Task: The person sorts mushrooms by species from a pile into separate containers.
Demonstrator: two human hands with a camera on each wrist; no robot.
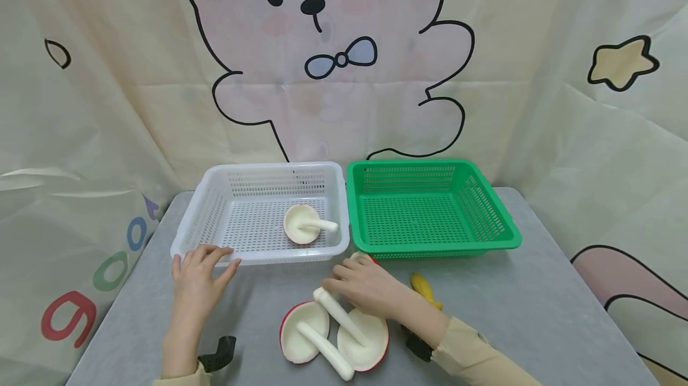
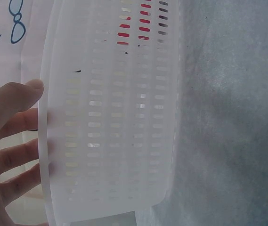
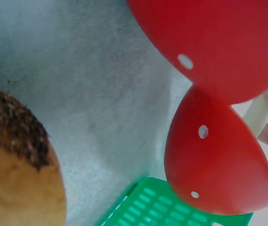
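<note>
My left hand [image 1: 196, 281] grips the front left rim of the white basket [image 1: 258, 256]; in the left wrist view the thumb [image 2: 28, 94] lies on the rim, with fingers behind it. One toy mushroom [image 1: 301, 224] lies cap-down in that basket. My right hand [image 1: 368, 287] holds another toy mushroom by its pale stem [image 3: 258, 115], its white-dotted red cap [image 3: 214, 155] near the green basket [image 1: 430, 250]. Below that hand, two more toy mushrooms, one at left [image 1: 302, 347] and one at right [image 1: 371, 347], lie on the table with stems crossing close together.
A yellow banana-like thing [image 1: 421, 285] lies partly hidden behind my right forearm. A tan thing with a dark, rough end [image 3: 20, 165] looms close in the right wrist view. The baskets stand side by side on the grey table [image 1: 537, 314], before a printed curtain [image 1: 510, 45].
</note>
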